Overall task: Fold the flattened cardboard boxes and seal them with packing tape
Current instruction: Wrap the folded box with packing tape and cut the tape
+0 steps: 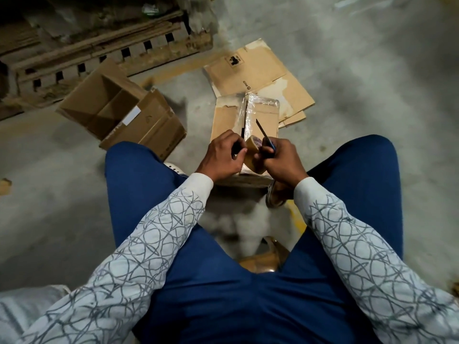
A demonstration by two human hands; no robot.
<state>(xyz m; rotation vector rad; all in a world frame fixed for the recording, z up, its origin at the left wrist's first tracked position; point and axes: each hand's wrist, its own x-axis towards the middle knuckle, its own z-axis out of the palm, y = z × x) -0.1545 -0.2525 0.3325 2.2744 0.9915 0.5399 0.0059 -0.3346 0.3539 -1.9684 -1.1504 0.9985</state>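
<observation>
L hand [221, 156] pinching tape roll [252, 155], R hand [282, 161] gripping blue-handled cutter [263, 132], blade up; both over part-taped box [228, 120] on floor [372, 100]; open box [119, 105] to left

Scribble-print sleeves [149, 244], blue trousers [223, 306]
Grey loops on white; plain cuffs [201, 184] at the wrists; sandal [272, 194] below the right hand [280, 160].

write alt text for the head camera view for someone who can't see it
Seen from above, a person's left hand holds a brown tape roll while the right hand grips a blue-handled cutter, blade up, over a partly taped cardboard box on a concrete floor. An open box sits to the left, flattened cardboard beyond.
</observation>
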